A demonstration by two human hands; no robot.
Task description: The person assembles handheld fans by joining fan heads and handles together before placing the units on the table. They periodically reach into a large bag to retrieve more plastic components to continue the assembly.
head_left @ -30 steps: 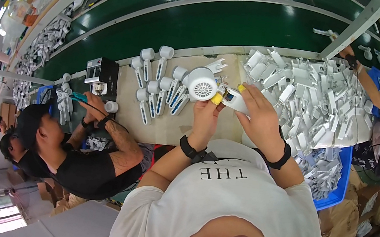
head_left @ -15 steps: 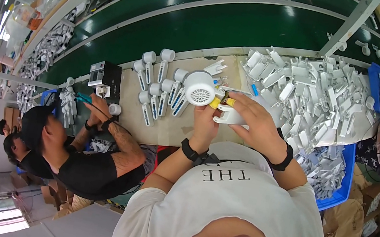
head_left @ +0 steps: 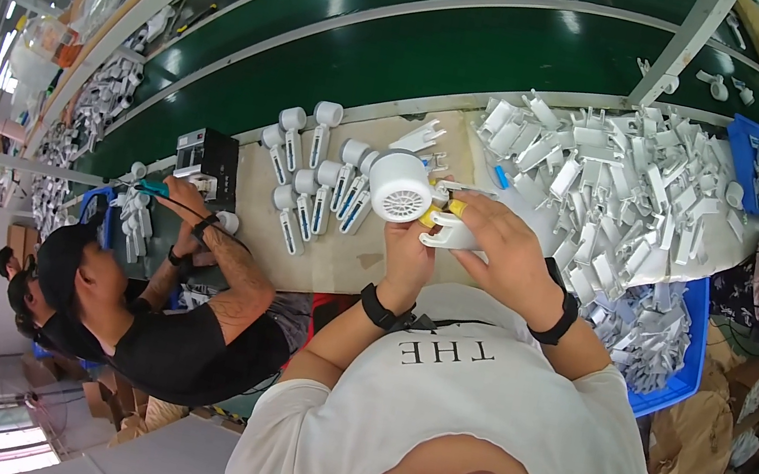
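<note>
A white handheld fan with a round, grilled head is in my left hand, whose fingers close round it just below the head. My right hand grips a white plastic handle shell right beside the fan's neck. Yellow wraps cover fingertips of both hands. The fan's handle and the inner parts between my hands are mostly hidden by my fingers. Just left of the fan head, several similar white fans lie in a cluster on the table.
A large heap of white plastic shells covers the right of the table. Below it stands a blue bin of small parts. A green conveyor runs along the back. At left, a co-worker works near a black box-shaped device.
My hands stay together at nearly the same place, with the fan head turned slightly. The view has shifted a little, and the co-worker's hands have moved slightly left.
</note>
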